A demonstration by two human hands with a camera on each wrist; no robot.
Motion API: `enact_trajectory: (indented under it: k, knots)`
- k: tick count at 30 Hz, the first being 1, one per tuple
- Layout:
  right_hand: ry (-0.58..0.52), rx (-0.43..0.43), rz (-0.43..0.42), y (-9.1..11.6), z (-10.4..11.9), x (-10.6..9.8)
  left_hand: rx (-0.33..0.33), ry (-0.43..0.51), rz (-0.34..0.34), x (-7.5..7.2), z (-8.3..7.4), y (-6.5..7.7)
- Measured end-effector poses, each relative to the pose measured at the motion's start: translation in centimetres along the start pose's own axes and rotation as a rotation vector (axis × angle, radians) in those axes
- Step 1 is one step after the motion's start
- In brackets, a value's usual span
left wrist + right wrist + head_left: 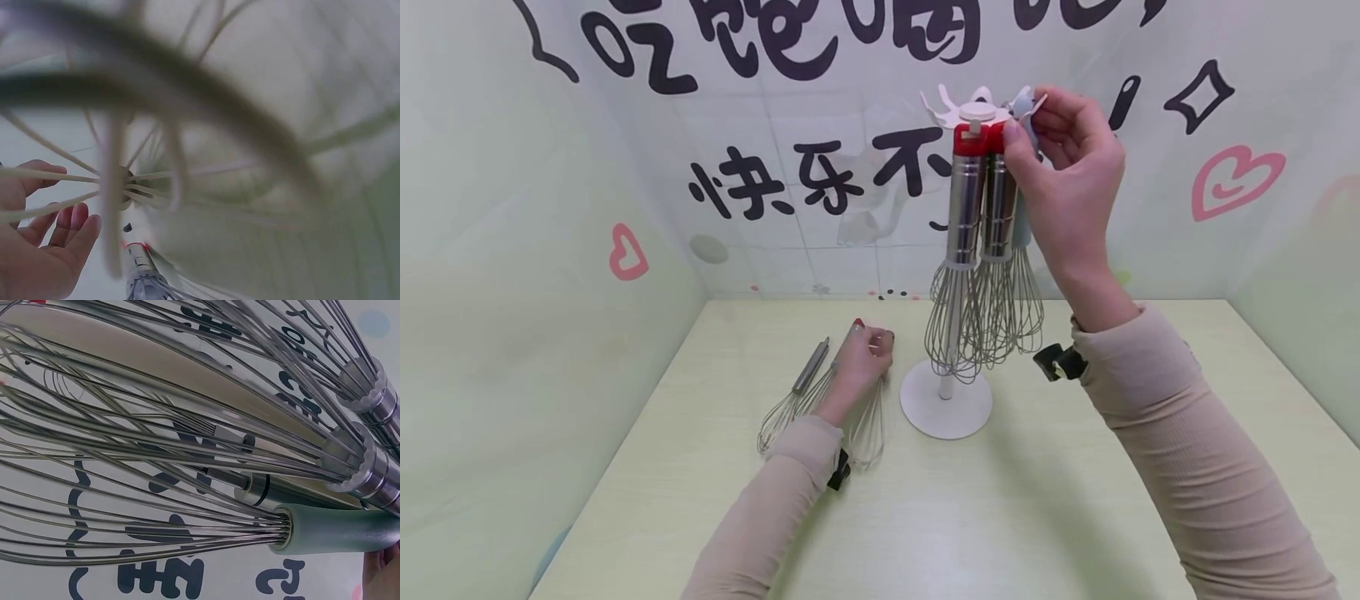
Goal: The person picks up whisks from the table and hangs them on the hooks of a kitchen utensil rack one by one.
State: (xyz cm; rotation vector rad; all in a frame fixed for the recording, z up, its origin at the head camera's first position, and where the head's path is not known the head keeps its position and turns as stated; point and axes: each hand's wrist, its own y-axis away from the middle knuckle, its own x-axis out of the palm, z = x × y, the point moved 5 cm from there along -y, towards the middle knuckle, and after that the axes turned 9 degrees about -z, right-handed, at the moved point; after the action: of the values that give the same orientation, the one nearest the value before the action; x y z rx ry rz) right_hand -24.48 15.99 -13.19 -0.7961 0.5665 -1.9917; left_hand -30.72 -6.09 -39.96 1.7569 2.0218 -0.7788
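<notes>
Up at the white whisk rack (977, 111), my right hand (1075, 171) pinches the top end of a blue-green-handled whisk (340, 530) between thumb and fingers. My thumb lies against the red end of the neighbouring steel-handled whisk (997, 200). Another steel whisk (964, 204) with a red end hangs left of it. Down on the table, my left hand (863, 360) is beside a whisk with pale wires (868, 425). In the left wrist view its thumb and fingertips stand apart, just left of where the wires (62, 153) gather; the handle is mostly hidden.
A slim steel-handled whisk (810, 367) lies left of my left hand, and a red-ended whisk (857, 322) lies partly under it. The rack's round white base (946, 421) stands on the pale table (970, 525). A printed wall sheet (820, 267) closes off the back.
</notes>
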Motion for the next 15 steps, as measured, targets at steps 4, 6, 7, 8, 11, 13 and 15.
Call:
enact_trajectory:
  k: [4, 6, 7, 8, 11, 13, 15]
  knots:
    - [0.008, -0.017, 0.007, 0.1, 0.1, 0.1, -0.015, -0.006, -0.002, 0.2, 0.5, 0.2]
    - [0.010, -0.034, 0.010, 0.1, 0.2, 0.1, -0.029, 0.007, 0.005, 0.4, 0.8, 0.3]
    - [0.016, -0.045, 0.011, 0.2, 0.2, 0.1, -0.035, 0.013, 0.008, 0.4, 0.9, 0.3]
    - [0.022, -0.055, 0.012, 0.2, 0.2, 0.1, -0.038, 0.017, 0.010, 0.5, 1.0, 0.3]
    - [0.021, -0.045, 0.009, 0.2, 0.2, 0.0, -0.040, 0.020, 0.014, 0.6, 1.2, 0.4]
    - [0.022, -0.032, 0.007, 0.1, 0.1, 0.0, -0.043, 0.019, 0.015, 0.7, 1.3, 0.4]
    - [0.018, -0.021, 0.008, 0.1, 0.1, -0.1, -0.052, 0.014, 0.021, 0.8, 1.4, 0.4]
